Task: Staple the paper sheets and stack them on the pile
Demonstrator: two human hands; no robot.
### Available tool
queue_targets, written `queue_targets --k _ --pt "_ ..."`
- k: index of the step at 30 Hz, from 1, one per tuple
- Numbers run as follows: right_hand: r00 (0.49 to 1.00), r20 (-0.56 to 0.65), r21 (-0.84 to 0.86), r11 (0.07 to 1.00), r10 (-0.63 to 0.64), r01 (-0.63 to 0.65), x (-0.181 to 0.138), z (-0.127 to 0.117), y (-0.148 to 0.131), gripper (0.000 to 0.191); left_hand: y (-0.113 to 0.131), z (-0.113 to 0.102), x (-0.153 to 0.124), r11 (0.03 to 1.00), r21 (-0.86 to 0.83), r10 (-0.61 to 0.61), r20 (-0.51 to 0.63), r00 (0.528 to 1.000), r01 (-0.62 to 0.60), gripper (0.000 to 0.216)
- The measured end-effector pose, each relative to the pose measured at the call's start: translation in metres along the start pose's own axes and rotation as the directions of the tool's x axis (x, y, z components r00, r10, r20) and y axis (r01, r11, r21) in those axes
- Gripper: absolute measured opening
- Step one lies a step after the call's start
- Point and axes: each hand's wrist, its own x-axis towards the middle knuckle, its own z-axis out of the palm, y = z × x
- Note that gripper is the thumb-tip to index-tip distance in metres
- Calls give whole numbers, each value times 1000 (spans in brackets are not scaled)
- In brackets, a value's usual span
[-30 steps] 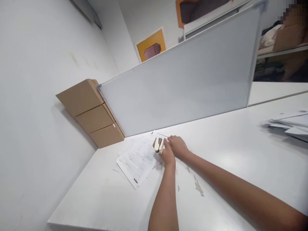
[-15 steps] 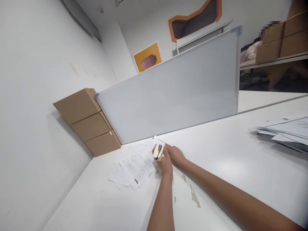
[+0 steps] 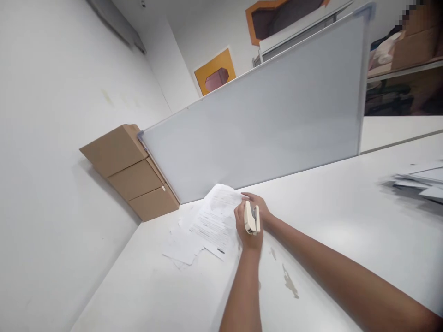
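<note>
Nearest me, my left hand [image 3: 249, 233] was curled tight around the cream stapler [image 3: 251, 218], held upright off the white table [image 3: 332, 240], while my right hand [image 3: 260, 208] sat just behind it, pinching the lifted edge of the printed sheets [image 3: 216, 221], I judged to keep them squared. Beyond, more loose pages [image 3: 182, 246] lay fanned flat on the table beneath that sheaf, with a whiteboard [image 3: 263, 124] propped along the back edge and cardboard boxes [image 3: 129, 168], closed so their contents were hidden, stacked against the wall
</note>
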Motion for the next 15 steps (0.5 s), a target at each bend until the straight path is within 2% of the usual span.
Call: queue_targets --k 4,8,11,12,13,15 --pt "963 -211 199 972 165 -123 -13 -52 -4 56 1 0 2 942 261 178 149 973 -212 49" --pt "896 -358 331 933 263 -141 -45 -102 -15 57 11 -1 11 903 229 297 283 912 -365 42" --pt "863 -395 425 895 315 -132 -61 -117 -23 62 10 -1 22 853 143 434 342 833 -502 50" --pt "860 -400 453 884 318 -116 -63 -118 -24 66 8 0 25 786 196 503 348 791 -586 51" --pt "858 -382 521 847 344 -107 -64 -119 -26 71 6 1 28 724 233 562 348 751 -650 52" --pt "861 -306 698 711 406 -87 -62 -117 -27 82 3 5 29 633 261 632 370 681 -729 55"
